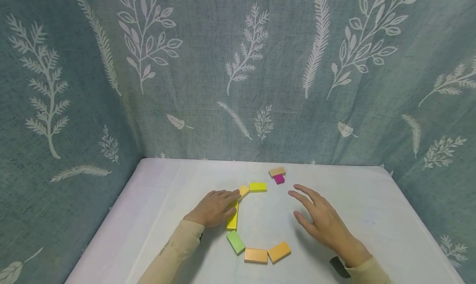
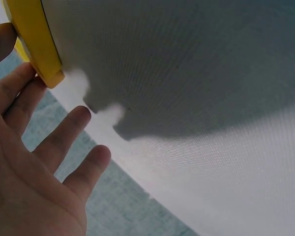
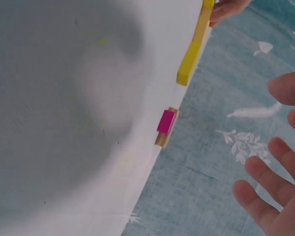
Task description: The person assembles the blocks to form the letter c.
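My left hand [image 1: 215,207] lies over the left side of a curved row of wooden blocks. Its thumb and fingertips touch a long yellow block [image 1: 232,222], seen close up as a yellow block [image 2: 35,37] in the left wrist view. The index fingertip reaches a light orange block [image 1: 243,191], partly hidden behind it. Another yellow block [image 1: 258,187] continues the row at the far end. My right hand [image 1: 322,218] hovers over the right of the table with fingers spread, holding nothing; in the right wrist view the same hand [image 3: 280,191] shows bare fingertips.
Nearer my body the row runs on through a green block [image 1: 236,242] and two orange blocks, one flat-on [image 1: 255,256] and one angled [image 1: 279,251]. Toward the back lie a small magenta block [image 1: 279,179] and light wooden sticks [image 1: 277,172]. Patterned curtain [image 1: 208,122] surrounds the white table [image 1: 178,184].
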`<control>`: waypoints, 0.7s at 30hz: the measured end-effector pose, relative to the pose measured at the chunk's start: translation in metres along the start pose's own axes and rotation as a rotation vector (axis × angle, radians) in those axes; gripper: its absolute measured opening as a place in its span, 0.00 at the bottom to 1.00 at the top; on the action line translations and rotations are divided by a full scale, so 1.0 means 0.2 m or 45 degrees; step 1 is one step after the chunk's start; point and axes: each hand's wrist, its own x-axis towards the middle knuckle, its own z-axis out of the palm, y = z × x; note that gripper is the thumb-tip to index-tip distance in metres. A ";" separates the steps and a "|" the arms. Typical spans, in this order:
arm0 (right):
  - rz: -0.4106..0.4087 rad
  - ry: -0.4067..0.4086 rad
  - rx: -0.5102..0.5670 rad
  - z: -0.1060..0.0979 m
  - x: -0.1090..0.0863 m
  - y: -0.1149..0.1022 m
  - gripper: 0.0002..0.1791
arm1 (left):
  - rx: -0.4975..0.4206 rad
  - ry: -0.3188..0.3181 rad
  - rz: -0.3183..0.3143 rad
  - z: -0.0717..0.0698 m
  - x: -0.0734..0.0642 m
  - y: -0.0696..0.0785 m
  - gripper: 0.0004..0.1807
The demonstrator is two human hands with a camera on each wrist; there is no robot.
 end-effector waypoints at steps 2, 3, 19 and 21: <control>0.015 -0.001 0.011 0.00 0.01 0.01 0.37 | 0.008 -0.004 -0.002 0.00 0.00 0.00 0.25; 0.025 0.001 0.024 0.01 0.02 0.01 0.37 | 0.009 -0.007 -0.004 0.00 0.01 0.01 0.25; 0.106 0.070 0.059 0.10 0.17 0.12 0.38 | 0.015 0.005 -0.003 0.00 0.01 0.01 0.25; 0.103 0.073 0.058 0.10 0.19 0.13 0.38 | 0.017 0.004 -0.006 0.00 0.01 0.01 0.24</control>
